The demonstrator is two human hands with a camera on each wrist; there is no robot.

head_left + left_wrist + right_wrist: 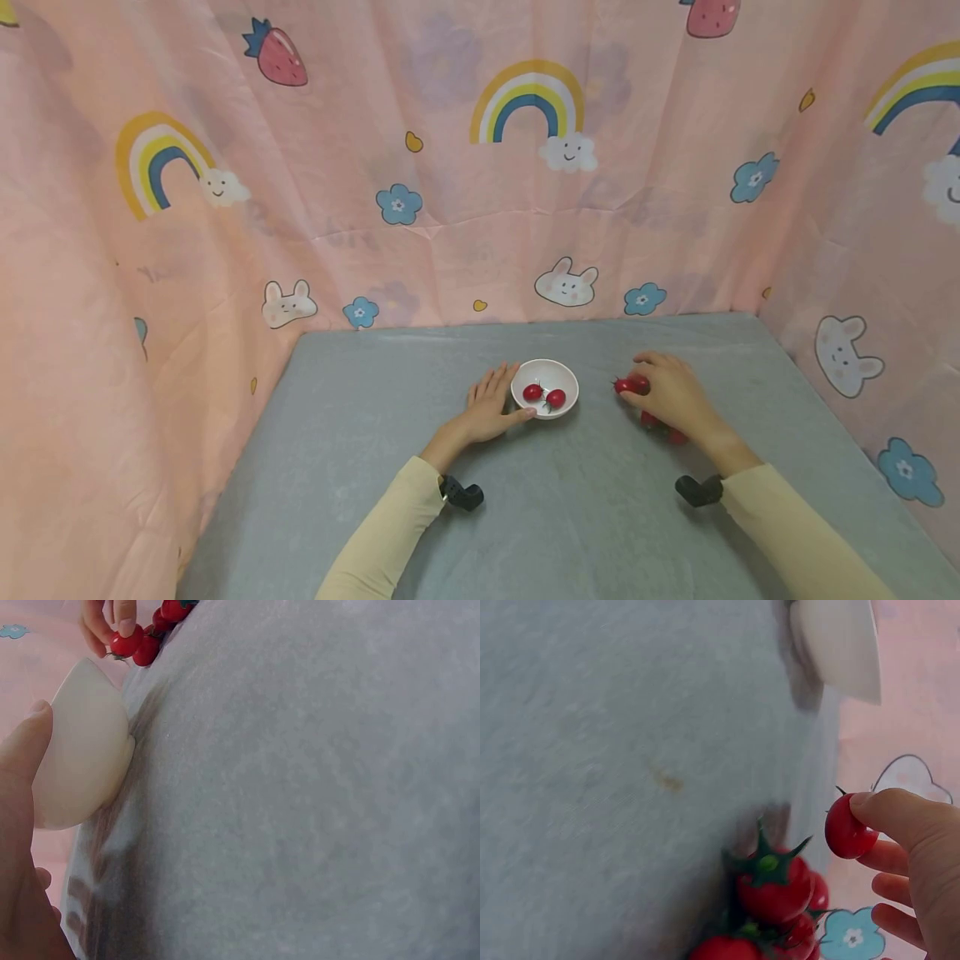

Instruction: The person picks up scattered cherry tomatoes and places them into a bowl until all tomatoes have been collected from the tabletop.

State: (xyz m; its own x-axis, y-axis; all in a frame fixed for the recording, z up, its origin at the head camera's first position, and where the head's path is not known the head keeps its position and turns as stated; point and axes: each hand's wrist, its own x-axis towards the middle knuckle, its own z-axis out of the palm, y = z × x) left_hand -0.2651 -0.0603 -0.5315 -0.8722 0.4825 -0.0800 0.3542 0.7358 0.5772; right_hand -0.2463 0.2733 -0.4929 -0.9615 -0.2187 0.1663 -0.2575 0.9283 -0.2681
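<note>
A small white bowl [545,372] stands on the grey cloth with two cherry tomatoes [555,399] inside, green stems attached. My left hand [489,408] rests against its left side, the thumb at the near rim and the other fingers stretched out along the far left side. To the right of the bowl, my right hand [675,397] pinches a red cherry tomato [850,829] between thumb and fingers. Right below that hand, several more cherry tomatoes [772,892] with green stems lie in a cluster, partly hidden by the hand in the head view.
Grey cloth [570,517] covers the table surface. Pink curtains [450,250] printed with rainbows, rabbits and flowers hang along the back and both sides. A black band device [461,493] sits on the left wrist, another device [699,491] on the right.
</note>
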